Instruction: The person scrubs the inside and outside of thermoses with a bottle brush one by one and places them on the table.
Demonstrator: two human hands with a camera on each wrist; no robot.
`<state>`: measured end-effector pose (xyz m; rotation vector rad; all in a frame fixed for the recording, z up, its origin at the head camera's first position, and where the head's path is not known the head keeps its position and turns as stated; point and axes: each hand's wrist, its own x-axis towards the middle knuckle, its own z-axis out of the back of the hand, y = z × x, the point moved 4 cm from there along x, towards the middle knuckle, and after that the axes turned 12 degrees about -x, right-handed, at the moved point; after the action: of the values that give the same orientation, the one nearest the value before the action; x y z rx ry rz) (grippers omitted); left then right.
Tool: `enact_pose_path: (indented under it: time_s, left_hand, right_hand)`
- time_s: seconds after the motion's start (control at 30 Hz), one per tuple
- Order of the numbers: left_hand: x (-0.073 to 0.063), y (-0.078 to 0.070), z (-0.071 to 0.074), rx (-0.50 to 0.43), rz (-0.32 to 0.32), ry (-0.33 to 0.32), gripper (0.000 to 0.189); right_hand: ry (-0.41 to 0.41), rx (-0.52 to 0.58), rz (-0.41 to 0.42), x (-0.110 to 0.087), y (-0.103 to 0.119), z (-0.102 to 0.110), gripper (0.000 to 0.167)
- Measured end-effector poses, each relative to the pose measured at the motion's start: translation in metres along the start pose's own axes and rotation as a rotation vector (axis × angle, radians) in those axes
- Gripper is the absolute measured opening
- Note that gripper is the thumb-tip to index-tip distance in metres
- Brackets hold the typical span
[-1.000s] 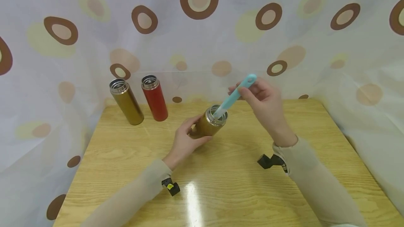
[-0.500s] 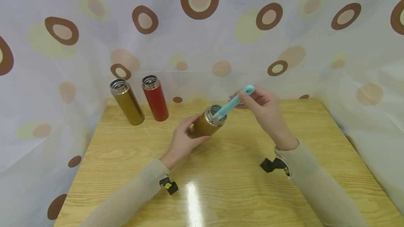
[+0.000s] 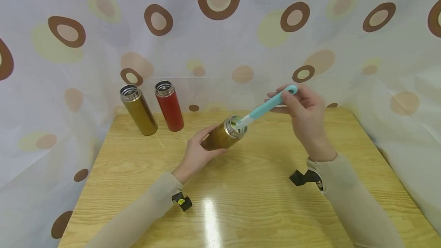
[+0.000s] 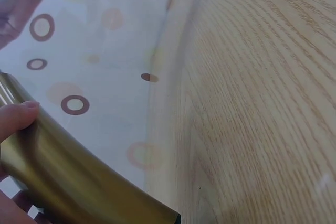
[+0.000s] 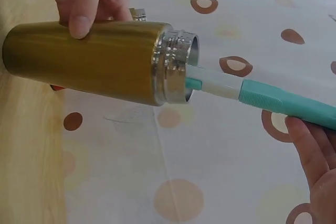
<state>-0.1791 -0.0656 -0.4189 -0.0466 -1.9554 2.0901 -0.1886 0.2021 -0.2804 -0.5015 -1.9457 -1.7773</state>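
A gold steel flask point(image 3: 218, 139) lies tilted in my left hand point(image 3: 194, 158), which grips its body, thumb on the near side. Its open silver neck point(image 5: 176, 66) points up and to the right. My right hand point(image 3: 308, 116) pinches the turquoise handle of a bottle brush point(image 3: 267, 108) near its holed end. The brush's white stem point(image 5: 223, 83) enters the flask mouth, and its head is hidden inside. In the left wrist view the gold flask point(image 4: 79, 169) slants down, its base near the wooden tabletop.
Another gold flask point(image 3: 139, 112) and a red flask point(image 3: 170, 110) stand uncapped at the table's back left. A patterned curtain point(image 3: 220, 49) hangs behind and beside the wooden table point(image 3: 248, 194).
My right hand first pushed the brush deeper, then drew it up and right, so more white stem shows now. My left hand and the flask have shifted slightly left.
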Motion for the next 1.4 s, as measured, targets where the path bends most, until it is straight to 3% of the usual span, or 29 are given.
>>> enact_pose_path:
  time_s: [0.4, 0.73, 0.93, 1.3, 1.4]
  left_hand:
    - [0.0, 0.0, 0.0, -0.005, 0.006, 0.007, 0.072]
    - [0.0, 0.002, 0.004, 0.002, 0.008, 0.007, 0.074]
    - [0.001, 0.001, 0.004, 0.018, 0.002, 0.006, 0.073]
    - [0.001, -0.005, -0.002, 0.021, 0.004, 0.026, 0.072]
    - [0.0, -0.004, -0.002, 0.014, 0.014, 0.027, 0.073]
  right_hand:
    - [0.114, -0.143, -0.085, -0.02, -0.027, -0.014, 0.021]
    - [-0.016, -0.034, 0.019, -0.005, 0.0, 0.005, 0.023]
    - [-0.024, 0.04, 0.028, -0.001, 0.005, 0.005, 0.022]
    - [0.056, -0.145, -0.012, -0.02, -0.025, -0.018, 0.021]
    - [0.063, -0.128, -0.023, -0.02, -0.024, -0.016, 0.021]
